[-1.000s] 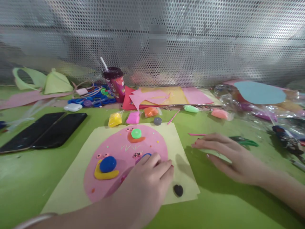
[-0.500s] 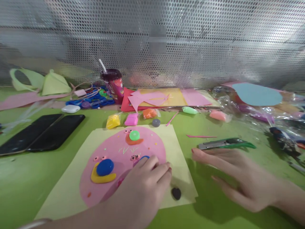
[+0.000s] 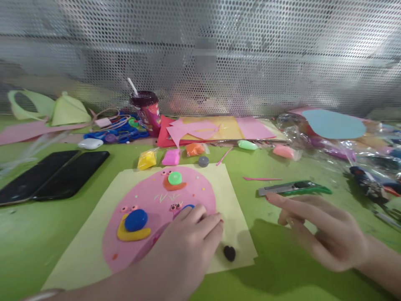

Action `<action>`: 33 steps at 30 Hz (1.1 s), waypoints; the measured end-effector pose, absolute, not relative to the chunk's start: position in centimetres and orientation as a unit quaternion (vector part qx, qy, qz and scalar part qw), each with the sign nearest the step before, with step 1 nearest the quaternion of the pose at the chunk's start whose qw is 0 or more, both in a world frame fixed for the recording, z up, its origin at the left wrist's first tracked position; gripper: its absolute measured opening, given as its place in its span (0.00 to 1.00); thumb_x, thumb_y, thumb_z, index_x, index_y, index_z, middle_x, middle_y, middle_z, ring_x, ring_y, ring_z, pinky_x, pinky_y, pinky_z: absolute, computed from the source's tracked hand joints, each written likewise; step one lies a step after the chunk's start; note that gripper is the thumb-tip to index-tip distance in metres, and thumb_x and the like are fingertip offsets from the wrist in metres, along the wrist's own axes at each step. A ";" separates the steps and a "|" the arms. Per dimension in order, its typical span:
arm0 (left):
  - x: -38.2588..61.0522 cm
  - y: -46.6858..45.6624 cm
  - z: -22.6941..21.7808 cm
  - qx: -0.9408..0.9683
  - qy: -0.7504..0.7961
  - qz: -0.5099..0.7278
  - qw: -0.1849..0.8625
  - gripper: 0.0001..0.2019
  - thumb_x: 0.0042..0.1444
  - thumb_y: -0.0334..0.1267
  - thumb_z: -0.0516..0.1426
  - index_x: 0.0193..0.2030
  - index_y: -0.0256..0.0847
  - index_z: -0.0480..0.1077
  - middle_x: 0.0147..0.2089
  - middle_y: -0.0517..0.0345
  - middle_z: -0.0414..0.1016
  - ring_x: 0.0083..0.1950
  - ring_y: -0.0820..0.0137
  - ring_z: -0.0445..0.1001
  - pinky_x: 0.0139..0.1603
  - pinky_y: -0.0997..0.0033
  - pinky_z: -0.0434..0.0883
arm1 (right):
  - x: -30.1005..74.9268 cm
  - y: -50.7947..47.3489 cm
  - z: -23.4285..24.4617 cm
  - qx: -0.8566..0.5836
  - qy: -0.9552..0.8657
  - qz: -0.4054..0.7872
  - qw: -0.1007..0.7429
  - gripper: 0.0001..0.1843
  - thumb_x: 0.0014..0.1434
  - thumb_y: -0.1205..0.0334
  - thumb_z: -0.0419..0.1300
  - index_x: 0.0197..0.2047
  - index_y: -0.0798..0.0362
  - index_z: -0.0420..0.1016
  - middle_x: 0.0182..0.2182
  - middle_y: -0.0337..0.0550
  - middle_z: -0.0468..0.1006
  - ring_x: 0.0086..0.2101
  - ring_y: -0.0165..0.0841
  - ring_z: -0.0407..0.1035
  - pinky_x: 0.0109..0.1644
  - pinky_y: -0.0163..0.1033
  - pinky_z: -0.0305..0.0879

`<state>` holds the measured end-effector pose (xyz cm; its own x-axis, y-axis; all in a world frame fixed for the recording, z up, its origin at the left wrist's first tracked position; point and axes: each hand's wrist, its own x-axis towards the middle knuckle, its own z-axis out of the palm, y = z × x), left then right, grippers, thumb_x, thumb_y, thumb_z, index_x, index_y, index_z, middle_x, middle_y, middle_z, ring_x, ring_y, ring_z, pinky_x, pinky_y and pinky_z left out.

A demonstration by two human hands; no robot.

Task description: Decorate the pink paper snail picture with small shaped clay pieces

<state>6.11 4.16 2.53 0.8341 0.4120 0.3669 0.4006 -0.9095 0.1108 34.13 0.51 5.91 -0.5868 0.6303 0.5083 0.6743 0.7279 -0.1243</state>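
My left hand [image 3: 184, 246] lies over the right side of a pink oval [image 3: 159, 190] on pale yellow paper [image 3: 78, 251]. Its fingers are bent and close together; whatever is under them is hidden. Beside them a partly covered clay figure [image 3: 176, 207] with small eyes and a blue edge shows. Two clay snails are on the oval, one with a blue shell [image 3: 135, 220], one with a green shell [image 3: 174, 178]. My right hand [image 3: 322, 234] is over the green table, thumb and index finger apart, holding nothing. Its index fingertip is near the blade end of a green utility knife [image 3: 291, 188].
A dark heart-shaped piece [image 3: 229, 253] lies on the yellow paper. Clay packets, such as a yellow one [image 3: 147, 159], and pink sticks [image 3: 262, 179] lie behind. Two black phones [image 3: 72, 175] are at left. A lidded cup [image 3: 146, 113] stands near a perforated metal panel [image 3: 244, 62].
My right hand has shifted slightly right relative to the knife, and its fingers have curled more beneath the index finger. My left hand keeps its place on the oval. The view has shifted slightly.
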 end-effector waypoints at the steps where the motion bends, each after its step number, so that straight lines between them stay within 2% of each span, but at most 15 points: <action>1: 6.1 4.1 2.6 0.957 0.213 0.196 0.016 0.14 0.51 0.21 0.49 0.40 0.37 0.69 0.47 0.52 0.73 0.37 0.63 0.64 0.34 0.63 0.65 | 34.3 0.5 5.9 -0.363 -0.890 -0.047 0.273 0.34 0.61 0.74 0.48 0.68 0.45 0.51 0.22 0.32 0.74 0.19 0.30 0.69 0.23 0.35 0.66; 3: 6.1 4.1 2.6 0.956 0.217 0.197 0.017 0.16 0.49 0.19 0.47 0.40 0.36 0.70 0.47 0.52 0.74 0.37 0.63 0.64 0.34 0.63 0.65 | 34.4 0.8 6.0 -0.371 -0.889 -0.070 0.260 0.29 0.61 0.76 0.49 0.63 0.47 0.58 0.23 0.34 0.74 0.21 0.30 0.69 0.24 0.35 0.66; 6: 6.1 3.9 2.4 0.952 0.226 0.205 0.020 0.19 0.49 0.19 0.46 0.42 0.36 0.70 0.46 0.52 0.74 0.38 0.63 0.65 0.34 0.62 0.66 | 34.1 1.6 6.1 -0.400 -0.889 -0.095 0.199 0.14 0.60 0.75 0.50 0.46 0.51 0.69 0.31 0.41 0.76 0.30 0.33 0.73 0.32 0.38 0.69; 8: 6.1 3.9 2.3 0.951 0.224 0.211 0.016 0.19 0.50 0.19 0.46 0.43 0.36 0.71 0.46 0.52 0.75 0.38 0.63 0.65 0.35 0.62 0.67 | 33.8 2.0 6.1 -0.427 -0.887 -0.079 0.157 0.09 0.59 0.72 0.51 0.37 0.52 0.69 0.34 0.45 0.75 0.34 0.37 0.72 0.35 0.41 0.70; 10: 6.2 4.0 2.2 0.952 0.217 0.216 0.003 0.18 0.50 0.20 0.48 0.45 0.35 0.70 0.46 0.51 0.75 0.38 0.63 0.65 0.36 0.62 0.68 | 33.6 2.2 6.0 -0.450 -0.881 -0.052 0.137 0.07 0.58 0.71 0.51 0.33 0.52 0.68 0.32 0.45 0.73 0.34 0.37 0.71 0.34 0.42 0.69; 24: 6.3 3.9 2.2 0.948 0.224 0.225 -0.018 0.17 0.50 0.19 0.47 0.41 0.35 0.71 0.46 0.50 0.75 0.37 0.63 0.66 0.35 0.63 0.69 | 34.4 2.9 6.0 -0.464 -0.874 0.071 0.125 0.08 0.58 0.68 0.51 0.31 0.51 0.69 0.31 0.43 0.73 0.35 0.37 0.70 0.37 0.42 0.69; 27: 6.2 3.9 2.4 0.949 0.219 0.226 -0.007 0.18 0.50 0.19 0.47 0.41 0.35 0.71 0.46 0.50 0.76 0.37 0.63 0.66 0.34 0.63 0.69 | 34.6 2.9 6.5 -0.465 -0.870 0.112 0.118 0.08 0.58 0.68 0.50 0.30 0.51 0.68 0.29 0.41 0.71 0.32 0.33 0.70 0.34 0.38 0.69; 31: 6.2 3.9 2.7 0.957 0.217 0.193 -0.003 0.17 0.49 0.19 0.49 0.42 0.35 0.71 0.46 0.51 0.75 0.36 0.63 0.66 0.35 0.63 0.68 | 34.5 2.6 7.8 -0.470 -0.858 0.177 0.112 0.08 0.59 0.67 0.52 0.29 0.50 0.67 0.27 0.37 0.70 0.28 0.29 0.68 0.36 0.37 0.70; 33: 6.2 3.9 2.8 0.957 0.215 0.195 -0.011 0.16 0.48 0.19 0.49 0.41 0.34 0.71 0.46 0.51 0.75 0.36 0.63 0.66 0.35 0.63 0.68 | 34.4 2.1 8.6 -0.472 -0.859 0.157 0.123 0.08 0.58 0.66 0.54 0.28 0.50 0.68 0.25 0.35 0.70 0.25 0.27 0.68 0.34 0.34 0.71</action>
